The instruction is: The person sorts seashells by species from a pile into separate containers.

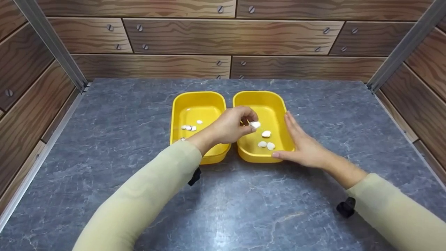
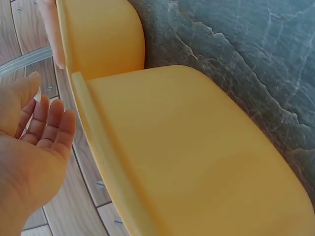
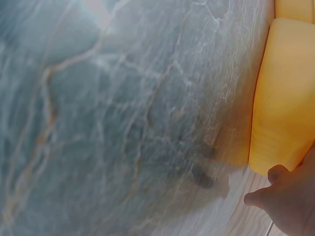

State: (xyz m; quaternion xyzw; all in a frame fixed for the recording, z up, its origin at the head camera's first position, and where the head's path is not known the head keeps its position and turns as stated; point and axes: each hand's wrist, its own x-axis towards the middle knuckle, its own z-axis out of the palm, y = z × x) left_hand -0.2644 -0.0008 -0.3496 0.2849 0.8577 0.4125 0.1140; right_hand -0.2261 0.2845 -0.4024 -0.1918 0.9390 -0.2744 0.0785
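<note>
My left hand (image 1: 228,123) reaches across the left yellow bin (image 1: 172,118) to above the right yellow bin (image 1: 259,159). Its thumb and index finger pinch a small white seashell (image 2: 38,95), ridged in the left wrist view. In the right bin lie several white seashells (image 1: 266,134). My right hand (image 1: 306,148) rests against that bin's near right corner, fingers straight along the outer wall and thumb on the front rim. Several smaller white pieces (image 1: 188,128) lie in the left bin, partly hidden by my left arm.
Both bins stand side by side on a grey marbled tabletop (image 1: 251,202), with a narrow gap between them. Wood-patterned walls (image 1: 230,36) enclose the back and sides, with metal posts (image 1: 400,45) at the rear corners.
</note>
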